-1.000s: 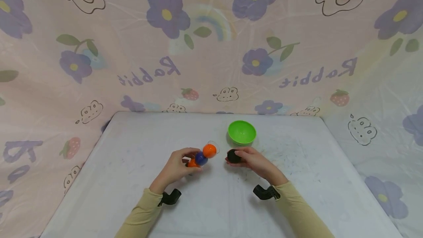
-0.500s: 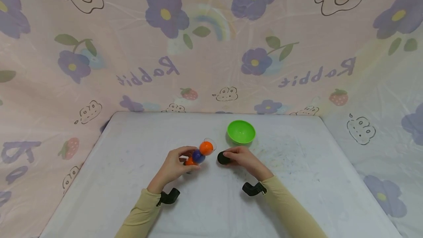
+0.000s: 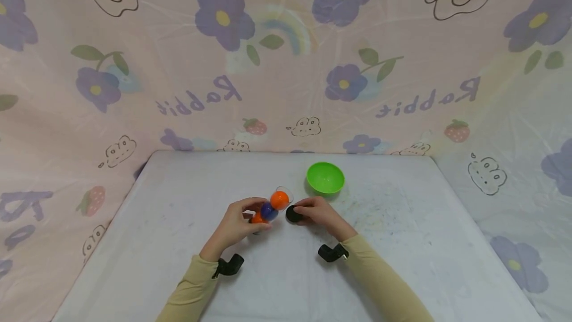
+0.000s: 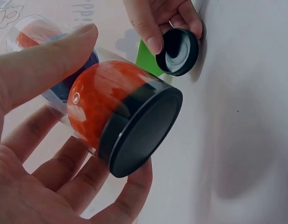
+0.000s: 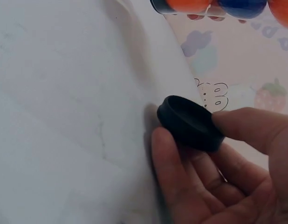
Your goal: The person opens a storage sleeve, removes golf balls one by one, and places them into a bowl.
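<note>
My left hand [image 3: 237,221] grips a clear tube [image 4: 99,154] with a black base [image 4: 146,133], tilted over the table. Inside it, two orange balls [image 3: 279,200] sit with a blue ball [image 3: 269,211] between them. The tube's clear open rim points up and toward the right hand. Between thumb and fingers, my right hand [image 3: 319,212] pinches a round black lid [image 3: 293,214] by its edge. Its hollow inner side shows in the left wrist view. The lid is held close to the tube's open end, with a small gap in the head view.
A green bowl [image 3: 325,178] stands behind the right hand on the white table [image 3: 187,188]. A printed curtain [image 3: 286,63] with flowers and rabbits rises along the table's back and sides. Each wrist carries a black camera mount [image 3: 230,265].
My right hand has moved left with the lid, bringing it nearer to the tube. My left hand shifted slightly left with the tube, then stayed almost still.
</note>
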`<state>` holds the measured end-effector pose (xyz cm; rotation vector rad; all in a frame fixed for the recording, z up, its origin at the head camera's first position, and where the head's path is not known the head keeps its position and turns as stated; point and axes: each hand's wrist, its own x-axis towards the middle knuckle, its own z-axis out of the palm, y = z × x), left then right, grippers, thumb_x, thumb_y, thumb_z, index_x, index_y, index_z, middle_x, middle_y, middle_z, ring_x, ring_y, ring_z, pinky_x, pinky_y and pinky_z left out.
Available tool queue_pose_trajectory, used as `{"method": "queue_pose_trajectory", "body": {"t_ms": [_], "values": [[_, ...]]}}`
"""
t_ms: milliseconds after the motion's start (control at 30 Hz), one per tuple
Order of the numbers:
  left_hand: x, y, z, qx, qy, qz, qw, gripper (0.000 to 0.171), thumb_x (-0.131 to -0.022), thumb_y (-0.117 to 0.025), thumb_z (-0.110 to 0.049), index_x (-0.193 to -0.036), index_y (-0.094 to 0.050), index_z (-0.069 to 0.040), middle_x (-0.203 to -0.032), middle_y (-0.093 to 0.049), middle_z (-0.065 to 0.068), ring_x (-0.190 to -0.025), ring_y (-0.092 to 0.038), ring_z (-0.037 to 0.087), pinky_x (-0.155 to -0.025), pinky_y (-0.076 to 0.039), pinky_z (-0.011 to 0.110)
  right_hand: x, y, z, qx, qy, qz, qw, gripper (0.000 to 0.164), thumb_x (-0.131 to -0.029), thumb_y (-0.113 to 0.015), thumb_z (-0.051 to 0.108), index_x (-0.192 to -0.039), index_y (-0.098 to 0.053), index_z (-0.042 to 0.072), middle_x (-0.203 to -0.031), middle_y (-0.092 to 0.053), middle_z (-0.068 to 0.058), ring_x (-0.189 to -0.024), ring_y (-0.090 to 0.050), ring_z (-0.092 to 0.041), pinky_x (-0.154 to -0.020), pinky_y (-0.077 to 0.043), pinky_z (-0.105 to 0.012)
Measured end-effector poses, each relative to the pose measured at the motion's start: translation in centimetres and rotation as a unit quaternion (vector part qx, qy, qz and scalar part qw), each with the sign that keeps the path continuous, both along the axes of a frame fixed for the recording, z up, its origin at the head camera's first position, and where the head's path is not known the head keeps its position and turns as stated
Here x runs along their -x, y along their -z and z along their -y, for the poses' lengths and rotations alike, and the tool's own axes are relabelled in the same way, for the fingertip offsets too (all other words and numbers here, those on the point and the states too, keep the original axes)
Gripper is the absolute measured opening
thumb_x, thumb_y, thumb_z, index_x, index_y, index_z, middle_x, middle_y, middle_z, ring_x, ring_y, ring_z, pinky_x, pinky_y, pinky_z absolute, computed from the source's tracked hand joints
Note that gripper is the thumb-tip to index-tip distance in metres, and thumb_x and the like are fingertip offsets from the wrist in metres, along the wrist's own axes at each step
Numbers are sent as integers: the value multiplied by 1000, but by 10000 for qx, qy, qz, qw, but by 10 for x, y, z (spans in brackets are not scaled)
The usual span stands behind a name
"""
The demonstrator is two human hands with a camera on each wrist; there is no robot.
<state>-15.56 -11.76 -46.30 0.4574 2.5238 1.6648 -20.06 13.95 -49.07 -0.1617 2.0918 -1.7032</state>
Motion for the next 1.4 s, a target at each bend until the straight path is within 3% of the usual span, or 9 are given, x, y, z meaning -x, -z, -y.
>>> {"method": "queue_pose_trajectory", "body": {"t_ms": [200, 533, 933, 1400], "values": [[1, 2, 1, -91, 112, -23, 9999, 54, -69, -87, -24, -118, -65, -21, -106, -65, -3, -97, -59, 19, -84, -49, 42, 1, -1, 2, -117, -268, -63, 9996, 29, -90, -65, 7, -114, -64, -9, -104, -67, -18, -83, -68, -22, -74, -55, -35], [1, 2, 1, -73, 152, -38, 9999, 52, -70, -87, -23, -118, -65, -21, -106, -65, -2, -97, -58, 19, -84, -49, 43, -4, -4, 0, -362, -447, -375, 9976, 31, -94, -60, 11, -118, -62, -9, -108, -67, -17, -92, -66, -24, -83, -53, -36], [0, 2, 0, 37, 133, -54, 9999, 54, -69, -87, -25, -118, -65, -21, -104, -63, -4, -95, -57, 19, -83, -49, 42, -15, -22, -7, -329, -346, -407, 9980, 40, -104, -41, 20, -126, -55, -10, -123, -58, -23, -114, -56, -35, -96, -44, -43], [3, 3, -4, 44, 176, -112, 9998, 52, -70, -87, -23, -117, -65, -23, -104, -63, -5, -95, -57, 18, -82, -49, 41, -27, -53, -35, 249, -645, -821, 9942, 51, -104, -41, 32, -133, -48, -9, -127, -53, -28, -118, -51, -42, -98, -42, -45]]}}
